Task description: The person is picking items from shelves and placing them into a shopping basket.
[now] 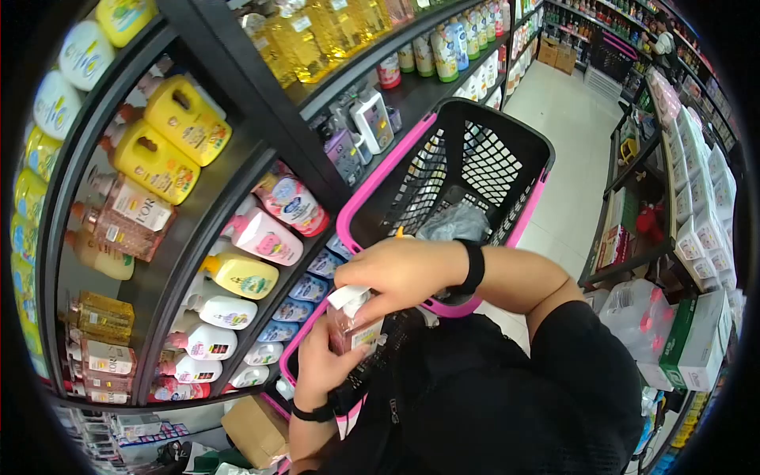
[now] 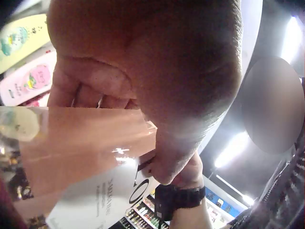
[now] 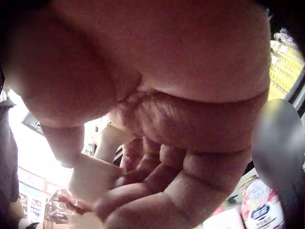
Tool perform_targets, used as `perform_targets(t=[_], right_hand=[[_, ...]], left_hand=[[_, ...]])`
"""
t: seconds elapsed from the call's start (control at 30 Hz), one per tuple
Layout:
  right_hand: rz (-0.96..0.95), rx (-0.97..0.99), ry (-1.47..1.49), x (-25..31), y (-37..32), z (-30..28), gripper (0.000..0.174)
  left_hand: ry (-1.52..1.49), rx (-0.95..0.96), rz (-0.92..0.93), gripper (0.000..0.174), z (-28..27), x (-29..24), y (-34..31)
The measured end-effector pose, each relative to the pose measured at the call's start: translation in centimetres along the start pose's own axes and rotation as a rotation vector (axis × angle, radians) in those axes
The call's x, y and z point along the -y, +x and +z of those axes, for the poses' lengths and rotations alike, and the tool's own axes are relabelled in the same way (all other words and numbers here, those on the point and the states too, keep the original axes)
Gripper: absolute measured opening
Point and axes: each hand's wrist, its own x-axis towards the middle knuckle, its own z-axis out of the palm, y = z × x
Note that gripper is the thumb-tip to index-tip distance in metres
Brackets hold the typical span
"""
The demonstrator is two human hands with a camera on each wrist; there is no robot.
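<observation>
In the head view, a clear pump bottle of pink liquid (image 1: 342, 336) with a white label is held in front of the person's chest. The left hand (image 1: 319, 362) grips its body, thumb on one side and fingers round the other. From above, the right hand (image 1: 402, 273) curls its fingers about the white pump top (image 1: 348, 297). Close up in the left wrist view, the bottle's pink side (image 2: 86, 148) and printed label (image 2: 105, 195) lie against the palm. Bent fingers (image 3: 143, 200) surround the white top (image 3: 93, 174) in the right wrist view, hiding part of it.
A black shopping basket with a pink rim (image 1: 541, 198) stands just beyond the hands, a grey plastic bag (image 1: 457, 222) inside. Shelves of bottles, including yellow jugs (image 1: 154, 162) and a pink bottle (image 1: 269, 236), line the left. Boxes (image 1: 704, 340) and plastic containers stand at the right.
</observation>
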Motion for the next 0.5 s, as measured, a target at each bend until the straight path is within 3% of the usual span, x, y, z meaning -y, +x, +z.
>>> perform_targets(t=[0.03,0.13,0.23,0.27,0.3,0.37,0.43,0.47,0.5], right_hand=[[0.039,0.074,-0.028,-0.3,-0.8,-1.7,0.039],[0.046,0.027,-0.139,-1.6,-2.7,-5.4,0.041],[0.026,-0.031,-0.229,-2.7,-3.9,-8.6,0.041],[0.018,-0.049,-0.23,-3.6,-4.3,-9.3,0.041],[0.009,-0.072,-0.235,-4.5,-4.6,-10.0,0.04],[0.06,-0.052,-0.291,-6.2,-5.5,-12.0,0.039],[0.106,-0.021,-0.398,-8.9,-6.1,-13.2,0.038],[0.135,-0.001,-0.445,-10.6,-6.2,-13.3,0.039],[0.162,0.02,-0.49,-12.4,-6.3,-13.0,0.041]], left_hand=[[0.086,0.011,0.059,0.07,0.3,-1.9,1.6],[0.094,0.001,0.113,0.065,2.1,-4.9,5.3],[0.011,0.021,0.03,0.063,4.0,-7.7,7.7],[-0.155,-0.038,0.041,0.065,5.5,-6.7,8.1],[-0.124,-0.05,0.089,0.063,5.9,-6.3,8.4],[-0.125,-0.281,0.094,0.056,7.6,-3.8,8.9],[-0.236,-0.332,-0.102,0.047,8.7,0.8,7.6],[-0.357,-0.334,-0.267,0.041,9.7,4.7,6.1],[-0.496,-0.327,-0.309,0.036,10.9,8.8,4.4]])
